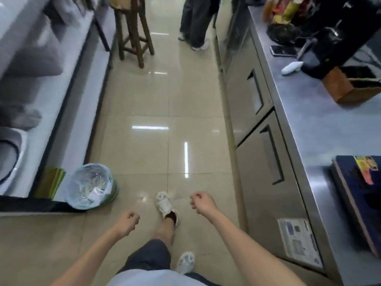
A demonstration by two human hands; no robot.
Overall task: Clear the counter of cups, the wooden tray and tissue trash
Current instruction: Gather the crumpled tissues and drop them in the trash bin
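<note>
I look down an aisle between two counters. My left hand (127, 221) and my right hand (201, 202) hang in front of me over the tiled floor, both curled into loose fists with nothing in them. A small bin (90, 186) lined with a clear bag stands on the floor at the left, with white scraps inside. A wooden box (350, 87) sits on the steel counter (321, 124) at the right. No cup shows in this view.
A wooden stool (134, 32) stands ahead on the left, and another person's legs (195, 21) are at the far end. The right counter carries a black machine (338, 38), a white object (291, 68) and a dark book (362, 195). A white sink (10, 155) is at the left.
</note>
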